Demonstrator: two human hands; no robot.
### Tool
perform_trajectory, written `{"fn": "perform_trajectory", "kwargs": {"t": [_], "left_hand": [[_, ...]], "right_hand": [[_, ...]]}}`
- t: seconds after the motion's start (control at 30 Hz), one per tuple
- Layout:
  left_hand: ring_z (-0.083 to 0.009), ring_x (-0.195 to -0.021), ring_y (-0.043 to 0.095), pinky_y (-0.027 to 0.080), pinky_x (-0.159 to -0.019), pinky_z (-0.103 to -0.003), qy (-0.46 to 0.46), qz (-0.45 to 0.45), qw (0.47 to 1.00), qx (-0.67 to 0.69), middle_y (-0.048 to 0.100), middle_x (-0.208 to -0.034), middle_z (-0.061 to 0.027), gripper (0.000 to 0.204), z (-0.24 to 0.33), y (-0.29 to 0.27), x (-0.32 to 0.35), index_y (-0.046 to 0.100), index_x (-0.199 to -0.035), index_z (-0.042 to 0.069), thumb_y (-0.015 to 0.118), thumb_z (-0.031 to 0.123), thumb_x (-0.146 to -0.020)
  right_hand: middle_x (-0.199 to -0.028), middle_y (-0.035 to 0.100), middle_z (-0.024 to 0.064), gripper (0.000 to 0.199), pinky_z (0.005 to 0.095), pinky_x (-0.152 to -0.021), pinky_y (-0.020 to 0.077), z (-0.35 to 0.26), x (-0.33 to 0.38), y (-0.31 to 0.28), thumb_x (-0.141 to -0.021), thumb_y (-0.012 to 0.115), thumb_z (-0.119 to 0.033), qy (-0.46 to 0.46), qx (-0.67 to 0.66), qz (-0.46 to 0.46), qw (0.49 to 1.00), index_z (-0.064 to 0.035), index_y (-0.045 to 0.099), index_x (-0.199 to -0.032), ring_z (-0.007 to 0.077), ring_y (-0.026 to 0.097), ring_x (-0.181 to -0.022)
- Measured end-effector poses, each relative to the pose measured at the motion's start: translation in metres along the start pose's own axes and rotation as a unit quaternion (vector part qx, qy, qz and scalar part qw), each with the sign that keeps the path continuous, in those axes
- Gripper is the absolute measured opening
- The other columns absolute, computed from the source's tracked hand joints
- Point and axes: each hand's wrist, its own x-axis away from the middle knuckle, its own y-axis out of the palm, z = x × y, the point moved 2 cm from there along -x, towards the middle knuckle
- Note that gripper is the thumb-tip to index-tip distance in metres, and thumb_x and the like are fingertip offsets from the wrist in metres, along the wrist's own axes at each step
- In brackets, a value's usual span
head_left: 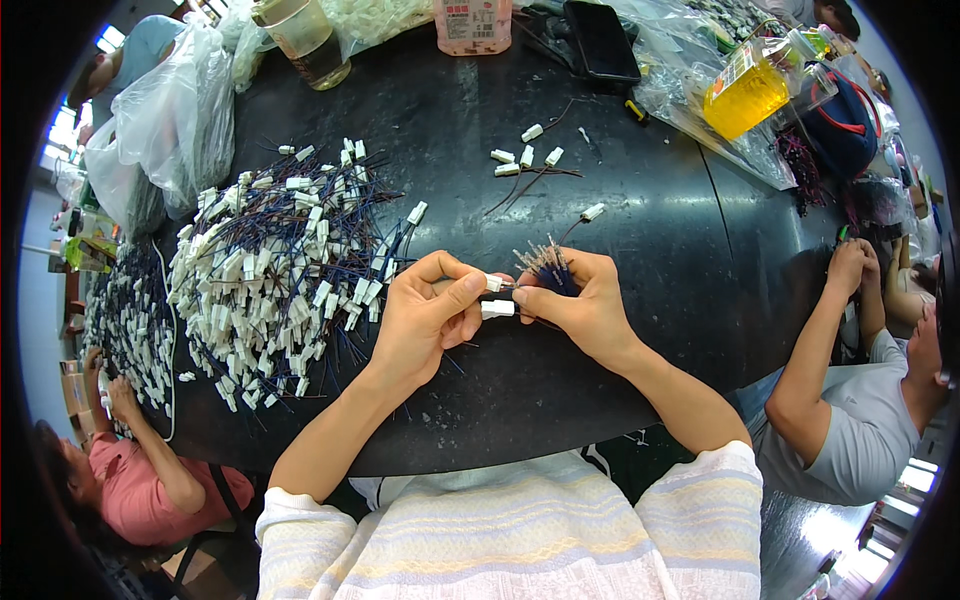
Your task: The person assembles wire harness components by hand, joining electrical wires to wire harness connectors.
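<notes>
Over the near middle of the table my left hand (430, 308) pinches a small white plastic connector (493, 283) between thumb and fingers. Close below it is a second white connector (497, 309); which hand supports that one I cannot tell. My right hand (588, 305) is closed around a bundle of dark blue wires (556, 282), whose bare metal terminals fan out above the fingers. Its thumb and fingertips meet the pinched connector's right end, where the fine detail is too small to read. Left of my hands lies a large heap of white connectors with dark wires (262, 262).
Several loose wired connectors (527, 156) lie beyond my hands. At the far side are a cup of liquid (308, 45), a pink bottle (473, 25), a black phone (602, 42) and a yellow bottle (745, 88). Co-workers sit left (150, 480) and right (850, 415).
</notes>
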Motion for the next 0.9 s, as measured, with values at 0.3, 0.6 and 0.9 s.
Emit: {"fn": "perform_trajectory", "kwargs": {"t": [0.3,0.6,0.9], "left_hand": [[-0.0063,-0.045,0.045,0.029,-0.036,-0.016,-0.015,0.008,0.998,0.067,0.064,-0.086,-0.0138,0.013,-0.006,-0.001,0.003,0.054,-0.083,0.003,0.057,0.015,-0.087],[-0.0049,-0.044,0.042,0.031,-0.039,-0.015,-0.001,-0.014,0.993,0.113,0.063,-0.097,-0.0162,0.011,-0.005,0.006,0.002,0.053,-0.084,0.004,0.055,0.014,-0.088],[-0.0048,-0.039,0.039,0.027,-0.037,-0.017,-0.015,0.000,1.000,0.024,0.059,-0.071,-0.0057,0.013,-0.009,0.008,0.003,0.051,-0.083,0.005,0.057,0.015,-0.087]], "right_hand": [[-0.070,0.061,0.0030,0.014,0.0193,-0.056,0.0444,-0.007,0.000,0.003,-0.076,0.064,-0.003,-0.003,0.000,-0.041,0.999,0.0029,0.062,-0.089,0.0067,0.057,-0.062],[-0.068,0.060,0.0016,0.010,0.0181,-0.055,0.0435,-0.001,0.003,0.001,-0.076,0.063,-0.004,-0.050,-0.026,0.000,0.998,0.0019,0.061,-0.083,0.0049,0.055,-0.062],[-0.065,0.059,0.0020,0.008,0.0196,-0.051,0.0408,0.003,0.002,0.000,-0.075,0.064,-0.004,-0.101,0.051,0.028,0.993,0.0031,0.060,-0.076,0.0041,0.053,-0.060]]}}
